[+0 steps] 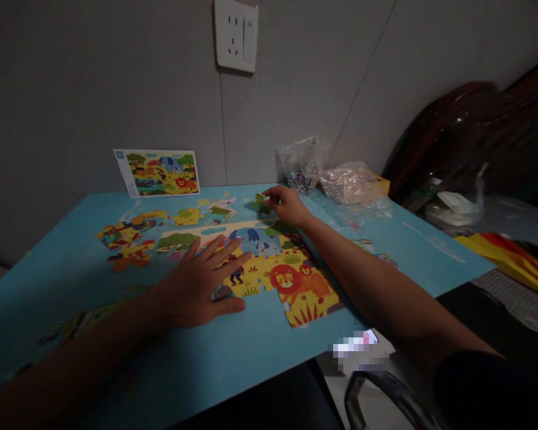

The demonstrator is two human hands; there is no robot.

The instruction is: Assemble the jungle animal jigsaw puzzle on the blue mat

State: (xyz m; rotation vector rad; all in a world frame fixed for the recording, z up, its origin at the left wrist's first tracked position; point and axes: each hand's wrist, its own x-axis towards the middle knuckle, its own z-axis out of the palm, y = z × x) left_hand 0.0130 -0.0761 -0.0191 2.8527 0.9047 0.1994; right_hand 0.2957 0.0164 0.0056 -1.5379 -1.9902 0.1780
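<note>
My left hand [201,283] lies flat with spread fingers over the left part of a partly joined jigsaw puzzle [302,278], which shows lions and a blue elephant. Beyond the puzzle, my right hand [287,204] pinches a green puzzle piece [260,201] between thumb and fingers, near the far edge of the table. To the left lie joined orange and yellow pieces [132,242]. A yellow piece [187,216] and several other loose pieces rest behind the puzzle. My left forearm partly covers more green pieces [87,322].
A picture card [164,173] leans on the wall at the back of the blue table [269,352]. Clear plastic bags [302,164] stand at the back right. A wall socket [236,36] is above. Dark wooden furniture [466,131] rises at the right.
</note>
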